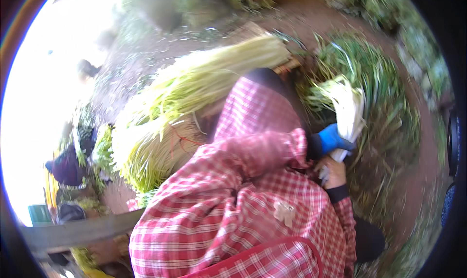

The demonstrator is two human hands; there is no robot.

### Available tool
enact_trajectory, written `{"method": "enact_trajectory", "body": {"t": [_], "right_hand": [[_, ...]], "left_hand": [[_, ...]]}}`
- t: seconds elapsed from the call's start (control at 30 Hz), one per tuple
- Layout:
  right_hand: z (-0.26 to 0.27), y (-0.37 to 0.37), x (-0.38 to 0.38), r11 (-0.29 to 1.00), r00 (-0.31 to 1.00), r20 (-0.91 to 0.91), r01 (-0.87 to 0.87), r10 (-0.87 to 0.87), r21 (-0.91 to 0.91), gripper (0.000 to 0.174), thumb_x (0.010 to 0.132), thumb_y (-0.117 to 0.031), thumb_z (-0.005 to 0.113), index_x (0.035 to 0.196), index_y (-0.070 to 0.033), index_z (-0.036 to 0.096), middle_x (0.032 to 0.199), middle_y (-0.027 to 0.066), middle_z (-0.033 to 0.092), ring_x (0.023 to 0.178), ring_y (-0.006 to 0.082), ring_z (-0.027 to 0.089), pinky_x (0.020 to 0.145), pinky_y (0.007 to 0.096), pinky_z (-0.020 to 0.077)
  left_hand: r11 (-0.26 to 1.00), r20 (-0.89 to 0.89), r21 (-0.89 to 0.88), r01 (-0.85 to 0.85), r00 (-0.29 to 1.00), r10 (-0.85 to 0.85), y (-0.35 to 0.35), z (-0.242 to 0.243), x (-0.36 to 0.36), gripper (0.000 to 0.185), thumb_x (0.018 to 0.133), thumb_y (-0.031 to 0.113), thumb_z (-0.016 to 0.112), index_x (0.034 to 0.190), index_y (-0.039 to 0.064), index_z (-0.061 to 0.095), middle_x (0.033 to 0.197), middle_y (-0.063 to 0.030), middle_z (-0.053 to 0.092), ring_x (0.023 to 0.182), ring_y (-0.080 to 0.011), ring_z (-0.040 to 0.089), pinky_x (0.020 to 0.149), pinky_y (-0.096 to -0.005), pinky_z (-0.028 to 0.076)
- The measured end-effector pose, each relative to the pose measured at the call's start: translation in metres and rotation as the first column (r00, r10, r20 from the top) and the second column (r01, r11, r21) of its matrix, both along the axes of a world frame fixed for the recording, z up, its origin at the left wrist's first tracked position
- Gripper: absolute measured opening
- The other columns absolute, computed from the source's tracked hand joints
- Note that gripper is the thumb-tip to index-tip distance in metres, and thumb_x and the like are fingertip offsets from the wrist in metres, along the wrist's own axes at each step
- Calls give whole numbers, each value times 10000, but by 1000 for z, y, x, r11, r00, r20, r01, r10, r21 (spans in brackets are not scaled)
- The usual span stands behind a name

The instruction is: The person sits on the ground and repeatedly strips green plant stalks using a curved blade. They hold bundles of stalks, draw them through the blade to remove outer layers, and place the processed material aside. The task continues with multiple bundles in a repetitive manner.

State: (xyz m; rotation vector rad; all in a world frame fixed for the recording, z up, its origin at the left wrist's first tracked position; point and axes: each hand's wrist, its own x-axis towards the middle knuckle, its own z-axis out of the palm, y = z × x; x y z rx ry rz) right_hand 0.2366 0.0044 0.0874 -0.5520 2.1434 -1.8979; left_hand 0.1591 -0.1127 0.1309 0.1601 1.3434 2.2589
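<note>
My left hand (332, 139), in a blue glove, is closed around a bunch of pale leafy stalks (348, 110) off to the right of my knee. The bunch slants, with its thick white part and ragged yellowish leaves above the glove. Just below, my bare right hand (334, 173) grips the narrow end of the same bunch, its fingers partly hiding it. Under and beyond the bunch lies a heap of loose green leaves (379, 73). Left of my knee rest two large piles of long yellow-green stalks, a farther one (219, 73) and a nearer one (153, 157).
Red string (184, 138) crosses the nearer pile. A grey beam or rail (87, 228) runs at lower left. Another person in dark clothing (69, 168) is at the left, near a green container (39, 215). More greenery (416, 40) lines the upper right edge of the earth floor (310, 20).
</note>
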Motion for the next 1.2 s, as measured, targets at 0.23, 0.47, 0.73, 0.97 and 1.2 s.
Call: {"method": "enact_trajectory", "body": {"t": [0.23,0.47,0.73,0.97,1.2], "right_hand": [[108,51,-197,891,934,64,354,-351,-285,281,843,-229,561,1004,1,555,785,81,601,608,132,552,527,240,424],[179,125,-262,804,803,-111,557,-585,-209,284,844,-232,561,1027,-16,583,797,20,581,623,101,530,530,225,406],[2,124,-181,815,531,773,578,-347,-30,195,791,-252,626,903,-94,608,602,-28,502,458,77,443,412,213,351],[-11,100,-148,760,605,781,433,154,-485,109,846,-160,565,875,-55,581,629,-23,461,526,87,429,463,226,350],[-7,52,-117,1000,895,446,-10,11,-6,304,873,-254,568,1007,13,625,804,67,618,684,141,559,585,266,462]], "left_hand": [[935,-764,-11,-355,606,221,58,162,-157,434,565,186,783,922,19,602,840,-119,641,773,-197,604,733,-339,491],[976,-952,56,-209,285,115,117,225,-246,599,557,257,824,1028,-10,567,974,-154,626,909,-209,590,782,-330,477],[457,-418,-862,-219,816,-399,44,-96,-160,590,768,347,605,1255,71,419,1151,-220,497,1012,-281,550,871,-375,434],[844,365,364,393,774,-518,48,-145,-126,408,885,380,475,1140,65,524,1019,-116,604,918,-227,567,830,-365,449],[852,423,465,241,785,-453,64,-74,-149,437,861,319,569,1176,32,470,660,12,452,565,-119,447,633,-298,439]]}}
